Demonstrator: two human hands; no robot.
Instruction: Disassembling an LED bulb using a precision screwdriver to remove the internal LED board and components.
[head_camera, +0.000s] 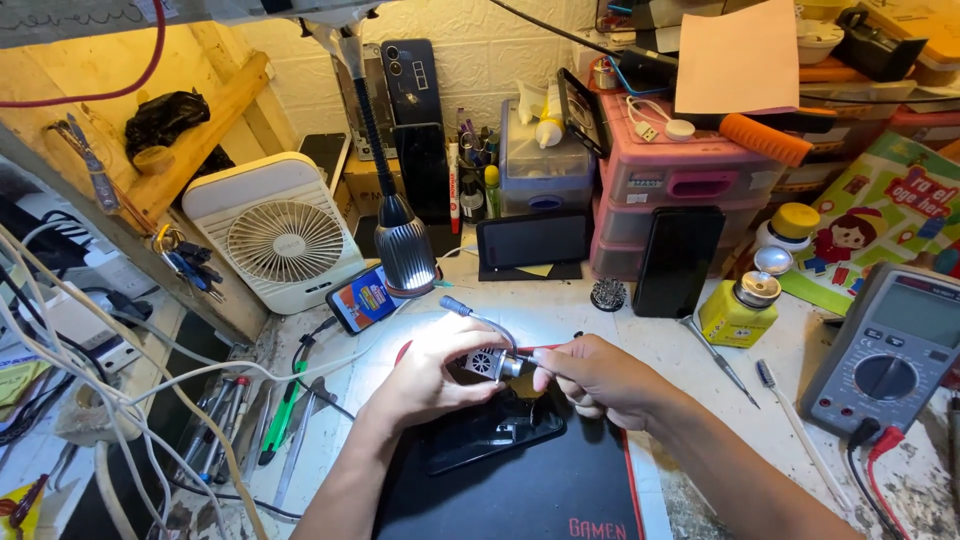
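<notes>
My left hand (432, 375) pinches a small square part with a round grille (482, 362) under bright lamp light. My right hand (590, 375) meets it from the right, gripping a short silver tool (514, 364) whose tip touches that part. A thin grey cable with a plug end (458, 306) arcs up and left from between the hands. Just below the hands a dark opened phone (490, 432) lies on a black mat with a red edge (520, 495).
A gooseneck lamp (404, 250) hangs over the work spot. A white fan (280, 240), pink drawers (690, 175), several phones, a yellow bottle (738, 312) and a multimeter (888, 350) ring the bench. Screwdrivers and tweezers (285, 415) lie at left among white cables.
</notes>
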